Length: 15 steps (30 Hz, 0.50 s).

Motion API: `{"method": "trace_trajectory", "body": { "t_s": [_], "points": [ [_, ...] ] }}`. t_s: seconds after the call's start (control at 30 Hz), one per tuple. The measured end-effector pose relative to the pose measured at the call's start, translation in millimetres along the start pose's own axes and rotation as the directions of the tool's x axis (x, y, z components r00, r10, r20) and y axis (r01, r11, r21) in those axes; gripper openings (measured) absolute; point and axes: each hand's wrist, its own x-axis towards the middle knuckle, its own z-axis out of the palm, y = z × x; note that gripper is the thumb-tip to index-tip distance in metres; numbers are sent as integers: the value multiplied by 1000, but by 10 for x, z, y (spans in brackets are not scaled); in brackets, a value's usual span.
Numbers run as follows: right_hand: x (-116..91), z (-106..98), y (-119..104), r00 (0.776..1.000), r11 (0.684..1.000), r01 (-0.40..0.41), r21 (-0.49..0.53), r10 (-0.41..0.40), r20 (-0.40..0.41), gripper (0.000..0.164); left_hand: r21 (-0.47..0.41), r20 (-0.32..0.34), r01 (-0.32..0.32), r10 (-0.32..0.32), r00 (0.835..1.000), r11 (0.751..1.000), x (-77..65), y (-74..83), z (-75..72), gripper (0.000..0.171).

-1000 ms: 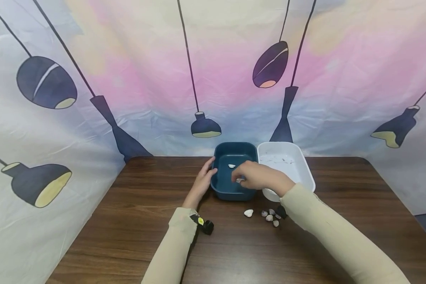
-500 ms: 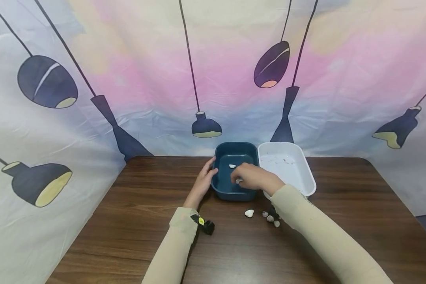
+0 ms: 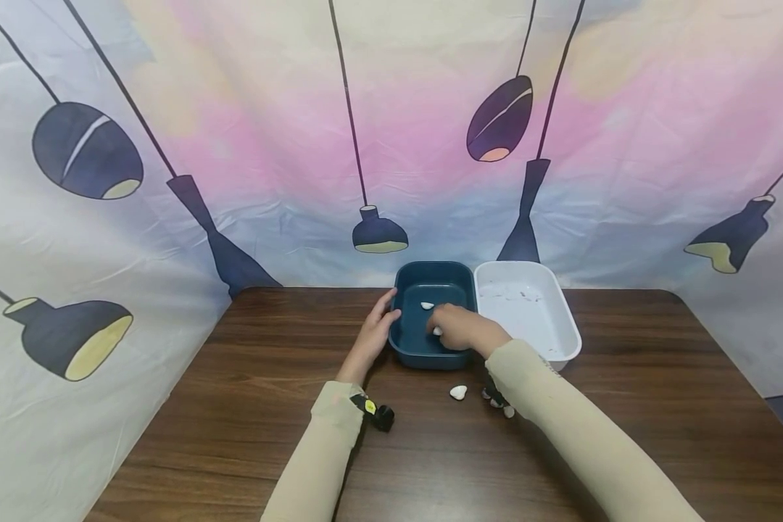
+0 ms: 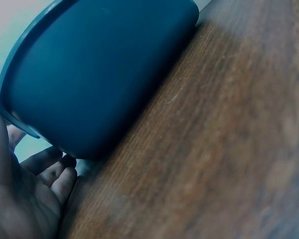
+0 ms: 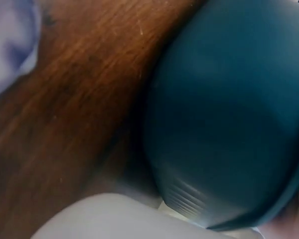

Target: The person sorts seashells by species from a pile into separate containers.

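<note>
My left hand [image 3: 370,338] lies along the left side of the teal tub [image 3: 431,360], fingers extended and thumb at its rim. In the left wrist view its fingers [image 4: 62,184] touch the tub's end wall. My right hand [image 3: 462,326] reaches down into the tub with bent fingers. It pinches a small white shell [image 3: 437,331], mostly covered by the fingers. Another white shell [image 3: 427,305] lies on the tub's floor, just beyond that hand. In the right wrist view the fingers are largely hidden behind the tub's wall.
A white tub [image 3: 571,341] stands against the teal one's right side, with small bits on its floor. A white shell [image 3: 458,392] lies on the wooden table [image 3: 431,464] in front. Several more shells [image 3: 509,412] are partly hidden by the right sleeve. A printed cloth [image 3: 287,145] hangs behind.
The right forearm has swung left, covering more of the loose shells and uncovering more of the white tub. The right hand stays low in the teal tub; the left hand keeps still.
</note>
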Motion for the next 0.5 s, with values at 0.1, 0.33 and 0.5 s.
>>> {"method": "trace_trajectory", "body": {
  "t_s": [0.1, 0.33, 0.5],
  "points": [
    [30, 20, -16, 1000, 1000, -26, 6, 26, -7, 33, -5, -8, 1, -1, 1000, 1000, -9, -2, 6, 56],
    [77, 64, -1, 998, 998, -56, 0, 56, -28, 35, -2, -7, 2, -2, 1000, 1000, -14, 0, 5, 56],
    [-7, -1, -7, 997, 1000, -4, -21, 2, -81, 32, 6, -6, -9, 9, 1000, 1000, -2, -10, -7, 56]
  ]
}}
